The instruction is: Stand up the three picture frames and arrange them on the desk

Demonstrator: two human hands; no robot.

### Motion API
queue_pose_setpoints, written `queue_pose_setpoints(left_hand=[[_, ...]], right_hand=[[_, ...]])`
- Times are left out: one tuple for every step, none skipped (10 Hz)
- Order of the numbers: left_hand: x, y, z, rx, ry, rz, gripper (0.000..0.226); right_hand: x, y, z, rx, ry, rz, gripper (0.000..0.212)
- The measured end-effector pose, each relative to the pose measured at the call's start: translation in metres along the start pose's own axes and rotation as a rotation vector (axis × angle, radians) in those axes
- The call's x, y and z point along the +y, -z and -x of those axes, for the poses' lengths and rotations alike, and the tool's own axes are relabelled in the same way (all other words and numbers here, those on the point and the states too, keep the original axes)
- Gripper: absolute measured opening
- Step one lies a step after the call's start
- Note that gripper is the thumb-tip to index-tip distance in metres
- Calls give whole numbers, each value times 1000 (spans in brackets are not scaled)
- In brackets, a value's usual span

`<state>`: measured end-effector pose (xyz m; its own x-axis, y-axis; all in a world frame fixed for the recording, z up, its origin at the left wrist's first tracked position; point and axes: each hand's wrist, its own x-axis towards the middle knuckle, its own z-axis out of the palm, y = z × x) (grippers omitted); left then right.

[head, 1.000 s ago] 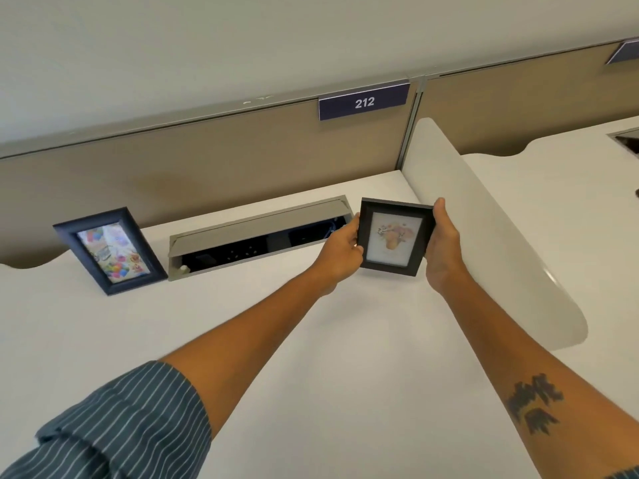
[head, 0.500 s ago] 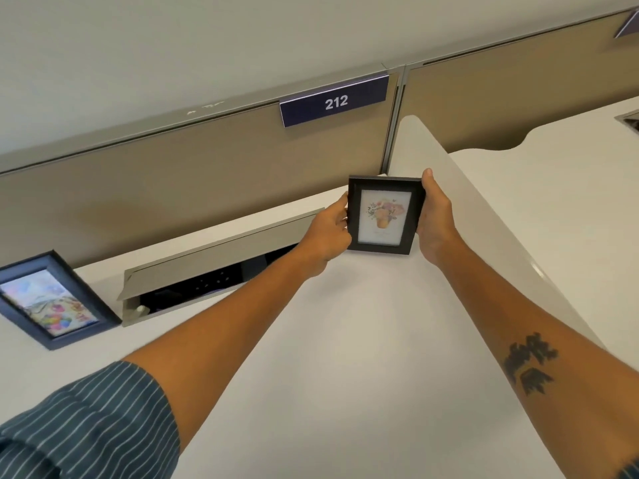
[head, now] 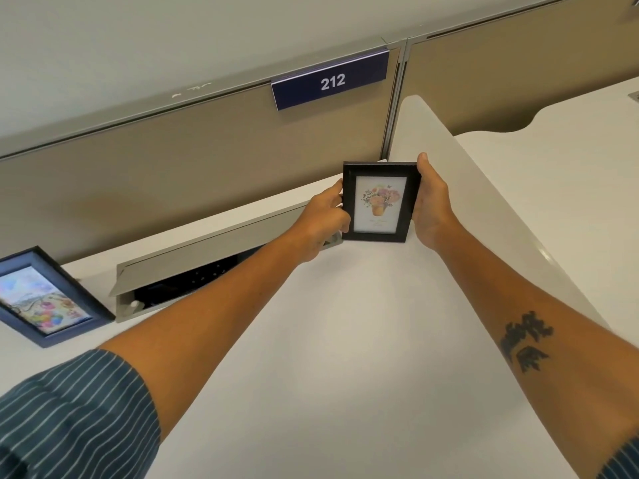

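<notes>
The black flower-print frame is held upright by both side edges, left hand and right hand closed around it, so it can be seated squarely in the desk corner.

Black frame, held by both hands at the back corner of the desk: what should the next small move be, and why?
Probably let go, one hand at a time. The black frame looks upright, its lower edge about on the desk, with the left hand and right hand gripping its sides. Whether its rear stand is out is hidden.

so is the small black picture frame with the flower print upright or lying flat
Upright: the small black picture frame with the flower print faces the camera, bottom edge at the white desk, left hand and right hand gripping its sides.
</notes>
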<state>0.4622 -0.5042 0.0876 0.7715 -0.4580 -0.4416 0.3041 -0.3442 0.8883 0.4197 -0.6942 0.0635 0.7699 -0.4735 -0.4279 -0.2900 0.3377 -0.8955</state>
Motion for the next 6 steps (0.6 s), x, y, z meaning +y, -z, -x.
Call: queue_pose_setpoints(left_hand=[[2, 0, 1, 2, 6, -4, 87], [4, -2, 2, 3, 1, 24, 86], [4, -4, 3, -2, 7, 39, 87], [4, -8, 6, 9, 30, 36, 91], [4, -8, 16, 48, 19, -74, 96], [-12, -9, 36, 88, -144, -306, 98]], right_hand=[[-1, -1, 0, -1, -3, 1, 61], [-4, -2, -2, 10, 5, 12, 60], [-7, -1, -3, 1, 7, 59, 60], [-10, 4, 0, -62, 3, 142, 61], [-7, 7, 5, -72, 35, 264, 65], [9, 16, 18, -61, 151, 428, 69]])
